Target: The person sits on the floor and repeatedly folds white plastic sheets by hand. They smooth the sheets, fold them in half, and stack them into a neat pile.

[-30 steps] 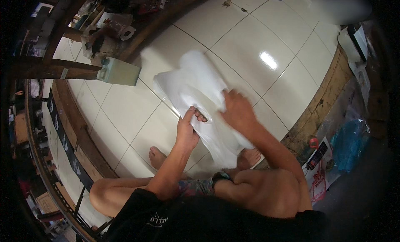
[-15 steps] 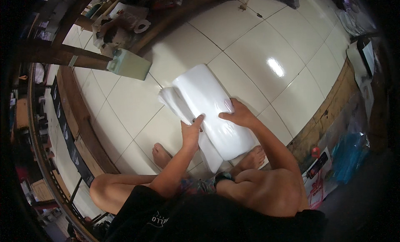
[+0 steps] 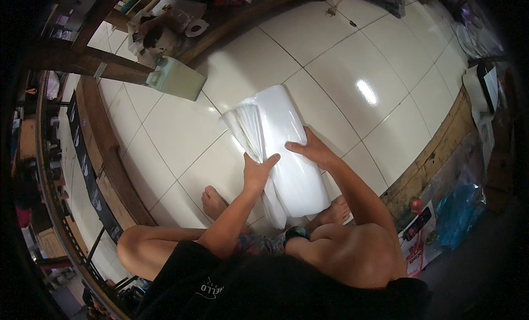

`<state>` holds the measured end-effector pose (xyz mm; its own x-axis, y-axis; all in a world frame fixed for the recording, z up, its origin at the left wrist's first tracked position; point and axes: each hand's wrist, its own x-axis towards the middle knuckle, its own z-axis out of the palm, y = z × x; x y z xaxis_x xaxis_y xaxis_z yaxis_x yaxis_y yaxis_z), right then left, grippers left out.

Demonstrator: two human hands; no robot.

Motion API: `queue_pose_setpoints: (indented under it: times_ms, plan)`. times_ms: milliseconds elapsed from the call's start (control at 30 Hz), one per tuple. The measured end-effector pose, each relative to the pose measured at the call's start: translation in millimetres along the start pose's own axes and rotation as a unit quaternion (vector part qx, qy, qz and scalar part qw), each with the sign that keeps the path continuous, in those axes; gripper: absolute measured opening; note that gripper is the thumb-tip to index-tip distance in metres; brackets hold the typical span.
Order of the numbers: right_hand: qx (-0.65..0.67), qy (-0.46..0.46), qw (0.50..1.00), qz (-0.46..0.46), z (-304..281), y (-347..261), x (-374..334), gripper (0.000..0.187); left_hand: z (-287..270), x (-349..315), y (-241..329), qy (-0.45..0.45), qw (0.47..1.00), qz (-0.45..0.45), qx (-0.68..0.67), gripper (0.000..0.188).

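A thick folded bundle of glossy white plastic sheets [image 3: 286, 138] is between my hands, above the tiled floor and in front of my feet. Its layers fan out in loose pleats along the left edge. My left hand [image 3: 258, 170] closes on that layered edge, thumb across the top. From the right side my right hand [image 3: 313, 149] grips the smooth, rounded edge, its thumb lying on the upper face. The fingers of both hands are partly hidden under the bundle.
A pale translucent jerrycan [image 3: 179, 80] stands at the far left beside a wooden shelf frame [image 3: 127, 74]. A wooden beam [image 3: 435, 149] borders the right, with blue plastic wrap [image 3: 460, 215] near it. More timber [image 3: 102, 132] and metal racking run down the left.
The bundle has turned to stand a little more upright in view, and its left-edge layers are spread wider. Both hands keep their hold, with the right thumb slightly further left.
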<state>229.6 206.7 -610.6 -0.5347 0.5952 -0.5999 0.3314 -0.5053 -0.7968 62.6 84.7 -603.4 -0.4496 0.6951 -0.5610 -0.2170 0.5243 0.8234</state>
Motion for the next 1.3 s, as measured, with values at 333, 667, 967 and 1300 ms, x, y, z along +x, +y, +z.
queue_pose_setpoints:
  times_ms: [333, 667, 967, 1300]
  plan:
    - [-0.014, 0.092, 0.986, -0.136, -3, -52, -31, 0.085, 34, -17, 62, -0.033, 0.994, 0.099, -0.040, 0.065]
    - [0.049, 0.205, 0.879, -0.428, -40, -12, -47, 0.083, 52, -4, 66, -0.010, 0.767, 0.542, 0.342, 0.052]
    - [0.037, 0.186, 0.871, -0.453, -69, -143, -101, 0.105, 40, 16, 98, -0.084, 0.849, 0.427, 0.299, 0.038]
    - [-0.596, 0.178, 0.610, -0.491, 18, -266, -85, 0.091, 35, 17, 90, -0.156, 0.915, 0.342, 0.149, 0.045]
